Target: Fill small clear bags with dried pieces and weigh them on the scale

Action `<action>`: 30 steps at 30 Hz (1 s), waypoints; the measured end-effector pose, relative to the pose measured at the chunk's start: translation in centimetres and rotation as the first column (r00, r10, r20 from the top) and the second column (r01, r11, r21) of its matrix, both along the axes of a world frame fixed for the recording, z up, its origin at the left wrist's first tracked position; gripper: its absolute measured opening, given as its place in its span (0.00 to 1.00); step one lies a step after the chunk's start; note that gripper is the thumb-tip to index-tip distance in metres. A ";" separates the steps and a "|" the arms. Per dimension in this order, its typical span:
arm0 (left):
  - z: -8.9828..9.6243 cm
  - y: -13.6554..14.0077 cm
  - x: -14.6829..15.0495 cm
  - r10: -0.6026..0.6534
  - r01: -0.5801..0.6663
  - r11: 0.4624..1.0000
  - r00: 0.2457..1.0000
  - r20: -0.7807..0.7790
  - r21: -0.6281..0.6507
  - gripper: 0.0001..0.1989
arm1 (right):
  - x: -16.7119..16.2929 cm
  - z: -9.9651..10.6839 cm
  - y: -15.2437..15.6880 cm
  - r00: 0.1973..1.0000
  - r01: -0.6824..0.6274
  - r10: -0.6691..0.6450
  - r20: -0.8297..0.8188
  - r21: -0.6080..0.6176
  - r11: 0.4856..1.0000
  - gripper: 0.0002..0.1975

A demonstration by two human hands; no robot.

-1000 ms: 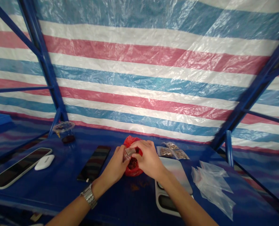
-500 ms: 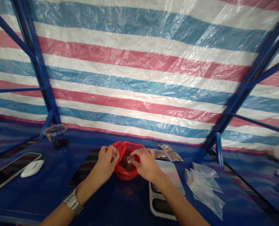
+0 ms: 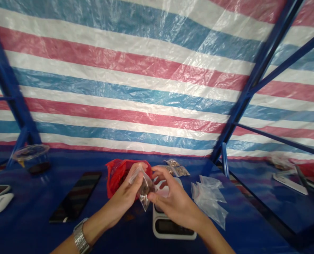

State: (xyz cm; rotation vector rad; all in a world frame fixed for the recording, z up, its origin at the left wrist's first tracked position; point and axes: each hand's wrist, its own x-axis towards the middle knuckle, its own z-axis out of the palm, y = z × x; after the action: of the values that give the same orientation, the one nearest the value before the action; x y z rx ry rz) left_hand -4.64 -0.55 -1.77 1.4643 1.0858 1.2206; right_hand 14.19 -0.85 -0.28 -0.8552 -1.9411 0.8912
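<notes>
A large plastic sheet striped in red, white and blue (image 3: 135, 95) is hung behind the white digital scale with a dark display (image 3: 172, 227), which is set on a glossy blue table (image 3: 114, 241). The crumpled red plastic bag (image 3: 113, 176) is placed left of the scale and is partly hidden by the left hand (image 3: 130, 187). The scale is partly covered by the right hand (image 3: 174, 199), whose thumb and fingers are parted and curved. Farther left of the scale, a flat black phone (image 3: 76, 197) and a clear plastic cup of dark liquid (image 3: 33, 158) are seen. Right of it, flat transparent zip bags (image 3: 211, 197) are spread; behind it, small brown-filled packets (image 3: 180, 171) are clustered. By the scale's left edge, a small clear plastic pouch with dark contents (image 3: 145, 190) is clamped between the left thumb and fingers, just beside the right thumb; whether that thumb is touching cannot be told.
</notes>
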 end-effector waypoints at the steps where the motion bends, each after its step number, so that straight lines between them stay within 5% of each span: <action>1: -0.2 -0.1 0.4 -0.027 0.028 1.000 0.999 -0.037 0.012 0.22 | 0.5 -0.5 -0.1 0.999 -0.028 0.026 -0.032 -0.072 0.997 0.28; 5: -0.7 0.0 2.1 -0.177 0.201 0.973 0.967 -0.183 0.117 0.19 | 2.4 -1.3 0.0 0.989 -0.139 0.126 -0.076 -0.201 0.970 0.20; 11: -1.8 0.4 4.2 -0.040 0.126 0.966 0.936 -0.349 0.226 0.11 | 5.5 0.6 0.1 0.986 0.168 -0.167 -0.016 0.124 0.978 0.19; 19: -1.3 -0.5 5.6 -0.171 0.232 0.965 0.913 -0.370 0.126 0.12 | 6.1 1.3 -1.1 0.963 0.026 -0.120 0.242 0.360 0.933 0.18; 30: -2.1 0.2 5.1 -0.219 0.231 0.970 0.965 -0.143 0.072 0.25 | 6.9 0.2 1.4 0.943 0.325 -0.304 -0.132 0.185 0.927 0.05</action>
State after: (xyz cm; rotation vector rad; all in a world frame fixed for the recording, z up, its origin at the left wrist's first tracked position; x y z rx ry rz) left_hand 0.49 -0.36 -3.91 1.7081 0.9322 1.0324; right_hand 21.08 0.58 -0.08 -0.9465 -1.7092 0.5238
